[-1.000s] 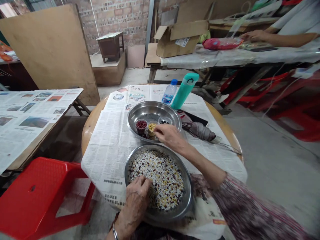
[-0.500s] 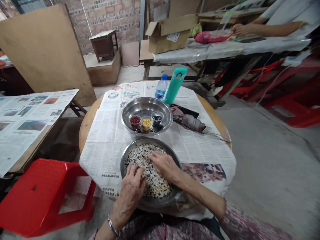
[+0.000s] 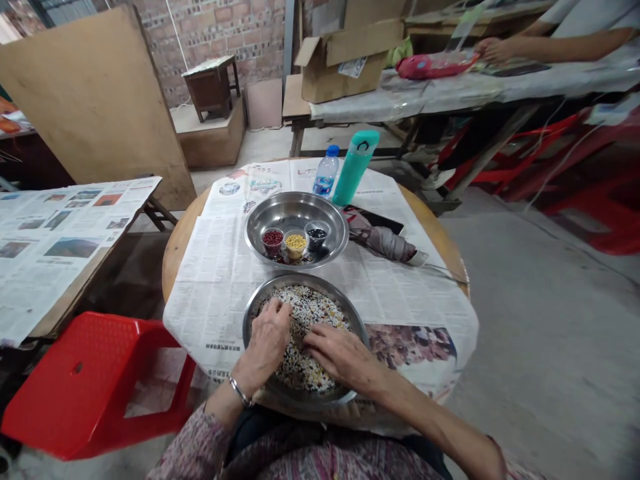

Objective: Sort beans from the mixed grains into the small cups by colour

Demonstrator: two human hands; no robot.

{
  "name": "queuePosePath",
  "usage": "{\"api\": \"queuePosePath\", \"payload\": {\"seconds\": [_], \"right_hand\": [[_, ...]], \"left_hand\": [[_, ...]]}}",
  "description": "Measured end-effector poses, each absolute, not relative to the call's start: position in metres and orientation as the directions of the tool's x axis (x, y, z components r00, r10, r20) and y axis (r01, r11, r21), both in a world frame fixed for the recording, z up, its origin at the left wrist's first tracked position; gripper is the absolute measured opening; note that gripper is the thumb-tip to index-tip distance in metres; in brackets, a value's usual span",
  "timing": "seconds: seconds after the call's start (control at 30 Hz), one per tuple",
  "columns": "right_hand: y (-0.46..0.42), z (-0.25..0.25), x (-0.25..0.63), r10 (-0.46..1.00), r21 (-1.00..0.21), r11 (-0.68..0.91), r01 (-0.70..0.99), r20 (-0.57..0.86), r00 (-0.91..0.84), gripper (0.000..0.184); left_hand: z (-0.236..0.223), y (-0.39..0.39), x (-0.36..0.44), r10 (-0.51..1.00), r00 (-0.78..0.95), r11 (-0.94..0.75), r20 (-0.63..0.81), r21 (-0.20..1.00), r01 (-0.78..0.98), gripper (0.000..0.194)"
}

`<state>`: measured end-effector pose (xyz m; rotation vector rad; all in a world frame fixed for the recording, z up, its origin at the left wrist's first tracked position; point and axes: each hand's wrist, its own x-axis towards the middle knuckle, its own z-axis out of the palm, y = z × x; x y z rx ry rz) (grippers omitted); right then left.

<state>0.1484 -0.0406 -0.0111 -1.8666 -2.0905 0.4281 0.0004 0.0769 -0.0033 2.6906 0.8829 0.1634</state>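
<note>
Both my hands rest in a wide steel bowl [image 3: 304, 279] full of mixed white, dark and yellow grains [image 3: 313, 305]. My left hand [image 3: 267, 340], with a metal bangle [image 3: 240, 391] at its wrist, has its fingers down in the grains. My right hand [image 3: 340, 357] lies spread on them a little lower right. Neither hand shows anything held. Beyond, a second steel bowl [image 3: 296, 203] holds several small cups: red beans [image 3: 273, 239], yellow grains [image 3: 295, 244] and black beans [image 3: 317, 234].
Newspaper [image 3: 215, 267] covers a round wooden table [image 3: 177, 257], which also bears a water bottle [image 3: 326, 172], a teal flask [image 3: 354, 167] and a folded umbrella [image 3: 383, 243]. A red stool [image 3: 80, 380] stands left. A co-worker's hand [image 3: 494, 49] rests on a far table [image 3: 450, 90].
My right hand has come back from the upper bowl's cups to the grains in the near bowl, beside my left hand. The grains are pushed about, and the view has shifted slightly.
</note>
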Motion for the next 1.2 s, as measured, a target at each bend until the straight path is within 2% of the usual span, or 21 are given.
{"api": "queuePosePath", "payload": {"seconds": [0.03,0.13,0.17,0.3,0.37,0.5,0.63,0.73,0.83,0.93,1.0,1.13,1.2], "right_hand": [[-0.047,-0.009,0.149,0.995,-0.415,0.099,0.904,0.014,-0.103,0.015],[-0.06,-0.007,0.154,0.992,-0.368,0.096,0.925,-0.046,-0.121,0.011],[-0.061,-0.009,0.155,0.989,-0.35,0.106,0.931,-0.063,-0.137,0.01],[-0.05,-0.018,0.16,0.992,-0.309,0.083,0.947,-0.067,-0.109,0.011],[-0.038,-0.02,0.163,0.999,-0.296,0.032,0.955,-0.013,-0.037,0.018],[-0.016,-0.016,0.17,0.99,-0.279,-0.055,0.959,0.113,0.089,0.03],[-0.008,-0.015,0.168,0.977,-0.259,-0.163,0.952,0.092,0.193,0.035],[-0.014,-0.017,0.163,0.995,-0.388,-0.078,0.918,0.034,0.098,0.032],[-0.025,-0.019,0.161,0.999,-0.554,0.036,0.832,0.05,-0.01,0.032],[-0.04,-0.02,0.163,0.994,-0.615,0.074,0.785,0.105,-0.011,0.033],[-0.049,-0.021,0.164,0.991,-0.606,0.084,0.791,0.131,-0.005,0.029],[-0.064,-0.025,0.162,0.982,-0.505,0.073,0.86,0.187,0.026,0.02],[-0.066,-0.028,0.159,0.965,-0.503,0.047,0.863,0.246,0.091,0.021]], "left_hand": [[0.0,0.082,0.007,0.608,0.793,-0.764,0.039,0.297,0.572,0.018],[0.005,0.091,0.023,0.619,0.785,-0.767,0.029,0.238,0.596,0.043],[0.005,0.092,0.027,0.608,0.794,-0.771,-0.001,0.24,0.59,0.046],[-0.001,0.085,0.027,0.501,0.856,-0.791,-0.124,0.335,0.511,0.018],[-0.004,0.074,0.018,0.476,0.869,-0.788,-0.135,0.374,0.489,0.021],[-0.007,0.045,-0.004,0.45,0.883,-0.781,-0.138,0.418,0.463,0.015],[-0.011,0.025,-0.01,0.25,0.958,-0.876,-0.137,0.389,0.284,0.024],[-0.012,0.028,-0.009,0.172,0.978,-0.931,-0.119,0.306,0.201,0.02],[-0.008,0.043,-0.012,0.243,0.964,-0.94,-0.107,0.218,0.261,0.02],[-0.002,0.058,-0.022,0.371,0.928,-0.91,-0.04,0.183,0.372,0.023],[-0.001,0.062,-0.03,0.467,0.884,-0.87,-0.007,0.174,0.461,0.023],[-0.002,0.052,-0.042,0.561,0.825,-0.8,-0.074,0.209,0.562,0.061],[-0.001,0.043,-0.042,0.532,0.832,-0.785,-0.159,0.275,0.555,0.058]]}}
